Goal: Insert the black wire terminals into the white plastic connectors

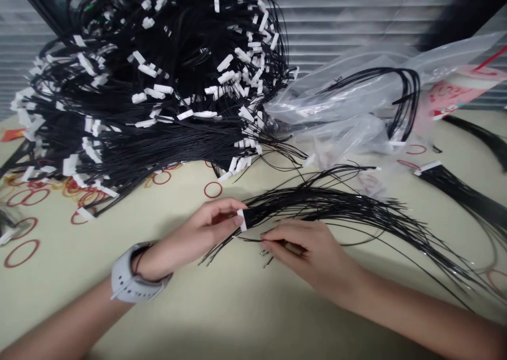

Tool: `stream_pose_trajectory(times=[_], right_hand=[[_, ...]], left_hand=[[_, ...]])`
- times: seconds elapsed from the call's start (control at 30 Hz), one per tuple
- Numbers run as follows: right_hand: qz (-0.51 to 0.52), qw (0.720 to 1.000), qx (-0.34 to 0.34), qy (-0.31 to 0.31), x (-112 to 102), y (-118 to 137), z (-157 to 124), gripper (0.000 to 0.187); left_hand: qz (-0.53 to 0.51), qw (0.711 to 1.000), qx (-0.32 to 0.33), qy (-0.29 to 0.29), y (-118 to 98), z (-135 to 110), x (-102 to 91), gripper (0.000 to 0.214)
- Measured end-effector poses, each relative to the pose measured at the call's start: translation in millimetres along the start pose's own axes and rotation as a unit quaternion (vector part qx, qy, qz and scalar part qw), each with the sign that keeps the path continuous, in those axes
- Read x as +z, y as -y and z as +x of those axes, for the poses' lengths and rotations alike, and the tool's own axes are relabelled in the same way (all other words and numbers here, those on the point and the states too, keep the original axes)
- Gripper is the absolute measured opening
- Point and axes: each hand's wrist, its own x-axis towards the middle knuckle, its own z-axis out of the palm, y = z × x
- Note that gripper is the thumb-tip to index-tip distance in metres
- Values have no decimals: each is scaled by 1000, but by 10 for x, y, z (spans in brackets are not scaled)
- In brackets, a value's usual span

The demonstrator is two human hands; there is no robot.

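Between the thumb and fingers of my left hand (202, 228) is a white connector (242, 220), with a bundle of black wires (336, 204) running out of it to the right. My right hand (309, 249) pinches a thin black wire (249, 239) close to its end, which points left toward the connector but lies apart from it. Several loose wire tips (267, 258) poke out beneath the right fingertips. Other wire ends (209, 257) stick out below my left hand.
A large heap of black wire harnesses (178, 143) with white connectors fills the back left. Red rubber bands (213, 189) lie scattered. Clear plastic bags (336, 106) rest behind the bundle; a red-and-white cup (455, 91) stands back right, near another harness (459, 191).
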Motion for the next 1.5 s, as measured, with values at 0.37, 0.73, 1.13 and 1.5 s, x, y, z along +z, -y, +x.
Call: stream_pose_trajectory(times=[0.37, 0.73, 1.13, 1.5], right_hand=[[34, 996, 85, -6, 5, -51, 31, 13], [40, 996, 80, -8, 7, -49, 29, 13], [23, 995, 98, 5, -30, 11, 75, 13], [13, 996, 89, -8, -18, 3, 49, 9]], left_hand=[[-34, 999, -15, 5, 25, 29, -12, 20], [23, 999, 0, 27, 130, 47, -32, 25], [50, 998, 7, 42, 196, 13, -34, 32], [38, 998, -10, 44, 187, 18, -28, 33]])
